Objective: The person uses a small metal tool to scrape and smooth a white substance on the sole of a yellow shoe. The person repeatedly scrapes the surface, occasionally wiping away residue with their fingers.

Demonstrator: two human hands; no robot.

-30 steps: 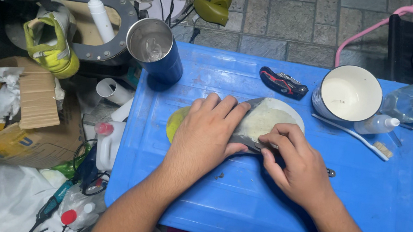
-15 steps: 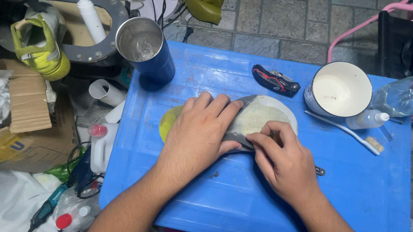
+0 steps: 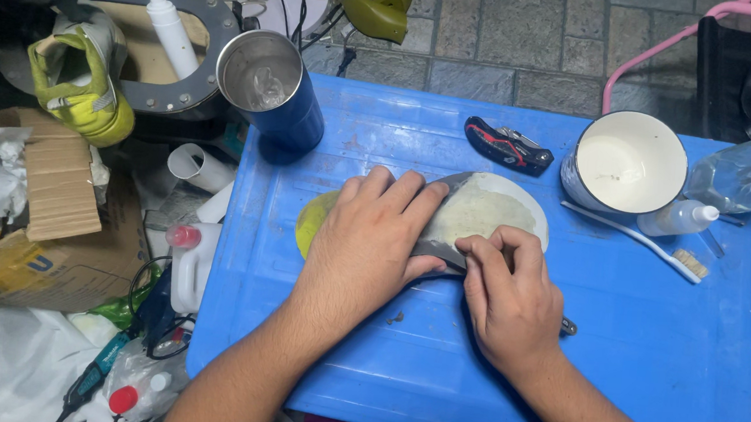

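A pale oval shoe sole [image 3: 498, 211] with a yellow end [image 3: 311, 223] lies on the blue plastic table top [image 3: 653, 353]. My left hand [image 3: 363, 246] lies flat across its middle and presses it down, fingers wrapped over a grey flap at the edge. My right hand [image 3: 508, 295] is curled into a fist at the sole's near edge, thumb and fingers pinched against it. A small metal tool end [image 3: 569, 326] sticks out from under the heel of that hand; the rest of the tool is hidden.
On the table stand a blue metal cup [image 3: 268, 93], a red-and-black folding knife [image 3: 508, 146], a white mug [image 3: 628, 165], a toothbrush [image 3: 635, 243], a small squeeze bottle [image 3: 678, 218] and a clear bottle [image 3: 750, 176]. A yellow shoe [image 3: 79, 76] and cardboard box [image 3: 41, 209] clutter the left.
Both hands stay on the sole in nearly the same pose. My right hand has shifted slightly along the sole's near edge; the view has moved a little.
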